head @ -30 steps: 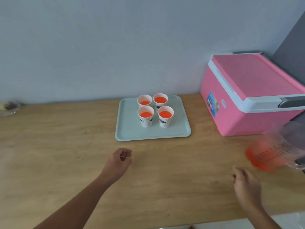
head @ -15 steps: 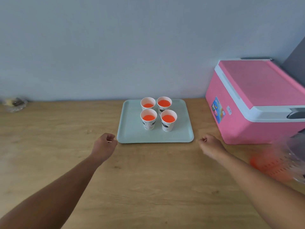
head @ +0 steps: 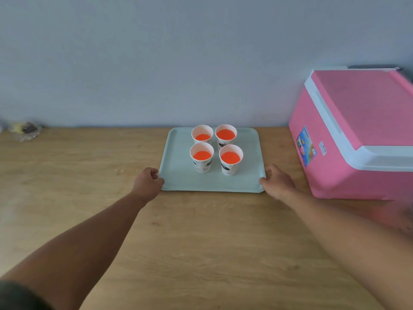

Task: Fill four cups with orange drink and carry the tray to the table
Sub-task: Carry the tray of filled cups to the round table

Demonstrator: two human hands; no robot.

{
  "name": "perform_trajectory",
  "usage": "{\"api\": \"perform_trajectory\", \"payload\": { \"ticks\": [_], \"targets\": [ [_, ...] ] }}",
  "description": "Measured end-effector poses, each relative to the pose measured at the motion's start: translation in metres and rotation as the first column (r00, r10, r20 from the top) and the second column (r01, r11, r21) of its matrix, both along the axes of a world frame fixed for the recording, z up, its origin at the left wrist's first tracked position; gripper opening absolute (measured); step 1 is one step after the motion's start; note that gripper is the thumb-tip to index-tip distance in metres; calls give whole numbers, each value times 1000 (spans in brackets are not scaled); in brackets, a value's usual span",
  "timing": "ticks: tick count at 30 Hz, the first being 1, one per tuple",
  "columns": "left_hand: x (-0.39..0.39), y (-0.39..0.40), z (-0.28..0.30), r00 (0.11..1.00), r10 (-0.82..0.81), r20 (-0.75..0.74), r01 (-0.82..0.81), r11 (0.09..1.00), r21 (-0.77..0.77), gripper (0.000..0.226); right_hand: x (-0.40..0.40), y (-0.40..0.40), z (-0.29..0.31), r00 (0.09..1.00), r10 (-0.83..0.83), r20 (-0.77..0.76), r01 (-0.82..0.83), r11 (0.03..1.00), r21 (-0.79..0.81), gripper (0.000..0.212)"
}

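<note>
Count on the wooden counter (head: 201, 231): one pale green tray (head: 178, 175); four paper cups (head: 201, 160) of orange drink on it, two rows of two; one pink cooler (head: 357, 135); one small clear wrapper (head: 24, 130) far left; two hands, left hand (head: 147, 182), right hand (head: 277, 183).

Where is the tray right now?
In the head view the tray lies on the wooden counter near the wall, left of the pink cooler, with the left hand and right hand at its near corners.
</note>
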State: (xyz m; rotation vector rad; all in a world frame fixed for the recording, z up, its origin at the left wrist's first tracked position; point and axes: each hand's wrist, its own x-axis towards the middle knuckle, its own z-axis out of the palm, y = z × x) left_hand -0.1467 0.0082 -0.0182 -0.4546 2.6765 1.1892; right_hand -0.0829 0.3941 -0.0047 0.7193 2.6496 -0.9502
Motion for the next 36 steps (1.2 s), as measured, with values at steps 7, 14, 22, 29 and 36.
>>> {"api": "perform_trajectory", "payload": {
  "ticks": [7, 14, 22, 29, 36],
  "targets": [
    [-2, -2, -8, 1000, 2, 17, -2, 1000, 11, 46, -4, 1, -12, 999, -15, -45, 15, 1000, -3, 39],
    [1, -2, -8, 999, 11, 44, -14, 998, 59, 47, -4, 3, -14, 999, -7, -52, 7, 1000, 8, 41],
    [2, 4, 1, 994, -99, -54, 90, 985, -149, 55, -1, -4, -13, 998, 32, -45, -23, 981, 193, 48],
    [-6, 62, 24, 947, -281, -157, 278, 960, -39, 76, -16, -43, -2, 980, 158, -122, -143, 982, 121, 76],
    [-3, 99, 23, 966, -199, -165, 221, 967, 127, 72, -28, -72, -9, 972, 84, -218, -81, 996, 24, 59]
  ]
}}
